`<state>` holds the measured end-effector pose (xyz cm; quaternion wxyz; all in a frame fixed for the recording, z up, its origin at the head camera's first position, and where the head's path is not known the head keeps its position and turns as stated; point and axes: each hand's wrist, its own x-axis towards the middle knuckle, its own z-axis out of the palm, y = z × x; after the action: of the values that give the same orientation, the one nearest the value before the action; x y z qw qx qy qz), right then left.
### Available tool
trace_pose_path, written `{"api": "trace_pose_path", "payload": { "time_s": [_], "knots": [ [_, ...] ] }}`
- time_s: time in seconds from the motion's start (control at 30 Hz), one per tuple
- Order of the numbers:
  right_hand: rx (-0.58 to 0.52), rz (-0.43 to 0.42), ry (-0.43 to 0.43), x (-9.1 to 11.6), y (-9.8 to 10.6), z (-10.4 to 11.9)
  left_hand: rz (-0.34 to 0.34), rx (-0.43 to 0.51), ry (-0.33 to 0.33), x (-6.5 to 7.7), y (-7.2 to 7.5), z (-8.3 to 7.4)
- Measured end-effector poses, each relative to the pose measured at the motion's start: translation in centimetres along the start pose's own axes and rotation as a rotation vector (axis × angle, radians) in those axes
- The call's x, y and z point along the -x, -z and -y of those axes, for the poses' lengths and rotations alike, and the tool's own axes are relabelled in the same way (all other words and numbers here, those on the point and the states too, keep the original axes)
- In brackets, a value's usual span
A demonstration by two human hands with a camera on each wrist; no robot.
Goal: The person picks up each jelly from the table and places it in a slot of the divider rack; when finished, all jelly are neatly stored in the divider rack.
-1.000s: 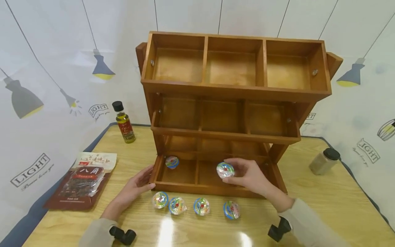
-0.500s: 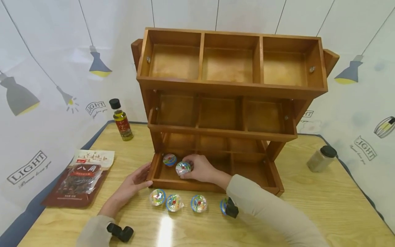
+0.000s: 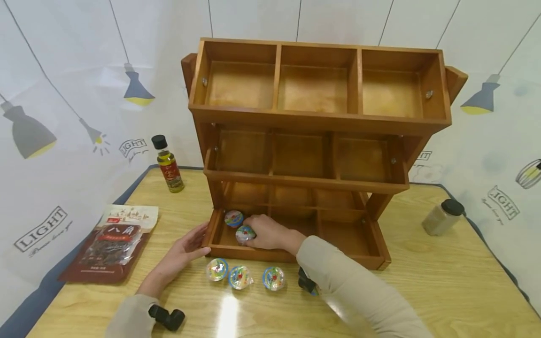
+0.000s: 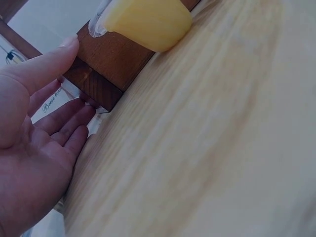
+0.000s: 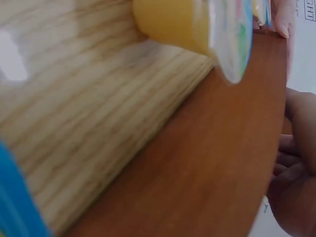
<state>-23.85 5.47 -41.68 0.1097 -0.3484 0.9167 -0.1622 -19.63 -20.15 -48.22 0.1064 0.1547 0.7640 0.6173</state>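
My right hand point(image 3: 270, 233) pinches a jelly cup point(image 3: 243, 235) with a printed foil lid, down in the left compartment of the wooden shelf's lowest tray point(image 3: 253, 252). Beside it, towards the back left, lies another jelly cup point(image 3: 234, 218). The front board partly hides my right fingers in the right wrist view. My left hand point(image 3: 184, 250) rests at the tray's left front corner, thumb at the front and fingers along the side. The left wrist view shows those fingers loosely extended by the board point(image 4: 116, 61). In front stand several jelly cups point(image 3: 274, 279), one mostly covered by my right wrist.
Two more tiers, the middle tray point(image 3: 306, 180) and the top tray point(image 3: 317, 117), rise above the lowest one. A star anise bag point(image 3: 111, 244) and an oil bottle point(image 3: 170, 170) are on the left. A black-capped jar point(image 3: 442, 218) stands on the right.
My right hand has carried the jelly cup leftwards from the middle compartment and lowered it into the left one, beside the other cup. My left hand has stayed at the corner.
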Motion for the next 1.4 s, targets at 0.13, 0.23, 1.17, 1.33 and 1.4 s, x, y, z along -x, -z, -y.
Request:
{"api": "trace_pose_path", "payload": {
  "time_s": [0.13, 0.23, 1.17, 1.33, 1.4],
  "knots": [
    [0.036, 0.057, 0.000, 0.3, 0.5, -0.1, 0.007, 0.019, -0.004, -0.2, -0.1, -0.1],
    [0.062, 0.074, 0.011, 0.4, 0.7, -0.1, 0.003, 0.017, -0.002, -0.2, -0.1, -0.1],
    [-0.464, -0.161, 0.118, 17.1, 0.7, -5.9, -0.006, 0.014, 0.001, 0.0, 0.2, 0.1],
    [-0.458, -0.166, 0.065, 18.7, -1.9, -6.3, 0.001, 0.016, 0.003, -0.1, 0.1, -0.1],
    [-0.500, -0.167, 0.055, 18.9, -2.8, -6.6, 0.003, 0.020, 0.001, -0.1, 0.1, -0.2]
  ]
}}
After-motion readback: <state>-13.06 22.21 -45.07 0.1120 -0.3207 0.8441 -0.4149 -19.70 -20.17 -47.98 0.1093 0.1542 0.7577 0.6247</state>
